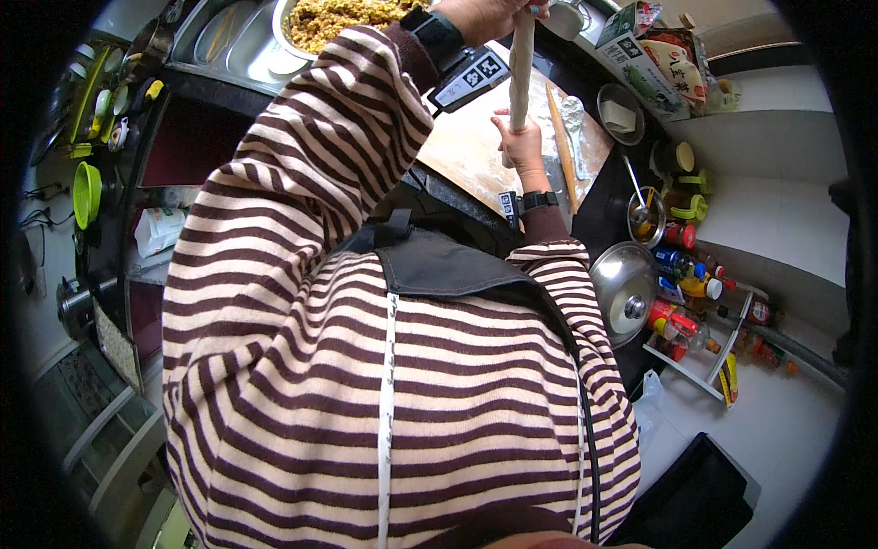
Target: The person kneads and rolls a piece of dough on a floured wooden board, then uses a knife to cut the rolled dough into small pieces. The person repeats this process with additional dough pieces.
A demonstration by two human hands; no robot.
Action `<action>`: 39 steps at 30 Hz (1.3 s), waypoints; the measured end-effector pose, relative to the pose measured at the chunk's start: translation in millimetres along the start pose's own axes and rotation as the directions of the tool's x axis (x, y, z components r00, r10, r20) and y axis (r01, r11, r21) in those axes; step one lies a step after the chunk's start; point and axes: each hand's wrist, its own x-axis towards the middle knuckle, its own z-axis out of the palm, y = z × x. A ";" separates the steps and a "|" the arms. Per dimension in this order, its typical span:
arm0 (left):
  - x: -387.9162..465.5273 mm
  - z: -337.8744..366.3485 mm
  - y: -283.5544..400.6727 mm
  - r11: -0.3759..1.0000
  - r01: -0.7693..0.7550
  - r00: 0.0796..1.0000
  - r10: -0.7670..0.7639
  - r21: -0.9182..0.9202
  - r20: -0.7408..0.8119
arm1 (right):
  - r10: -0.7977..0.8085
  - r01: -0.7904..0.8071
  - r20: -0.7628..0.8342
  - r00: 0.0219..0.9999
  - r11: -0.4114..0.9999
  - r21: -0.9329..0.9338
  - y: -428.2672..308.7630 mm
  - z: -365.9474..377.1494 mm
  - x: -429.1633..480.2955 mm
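My left hand (pixel 483 19), at the top edge of the view, grips the upper end of a long pale dough rope (pixel 521 75). My right hand (pixel 525 147) closes around the rope lower down, and a short bit of dough shows below its fingers. Between the two hands the dough is stretched out straight. Under it lies a floured wooden board (pixel 459 147). On the board, just right of my right hand, are a slender wooden rolling pin (pixel 562 147) and a pale blue scoop or spoon (pixel 579 154) with flour on it. Both wrists wear black strapped devices.
A metal basin (pixel 278 31) of chopped filling stands by the steel sink (pixel 240 51) at upper left. Along the right are a bowl with a pale block (pixel 619 118), a bowl with a ladle (pixel 643 218), a pot lid (pixel 623 295), several bottles (pixel 686 271) and cartons (pixel 641 65).
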 end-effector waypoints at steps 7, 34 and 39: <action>-10.4 -18.0 6.3 0.998 -0.064 0.998 0.064 -0.005 -0.004 | -0.001 0.013 0.072 0.997 0.987 -0.159 14.4 -7.3 -4.5; -72.0 -140.9 -61.6 0.040 -0.073 0.996 0.048 0.997 0.071 | -0.071 0.269 0.324 0.943 0.735 -0.623 62.3 -30.4 -19.8; -106.4 -191.9 -106.6 -0.071 0.189 0.968 -0.155 0.980 -0.197 | 0.020 0.255 0.334 0.942 0.605 -0.754 51.0 -36.2 -17.6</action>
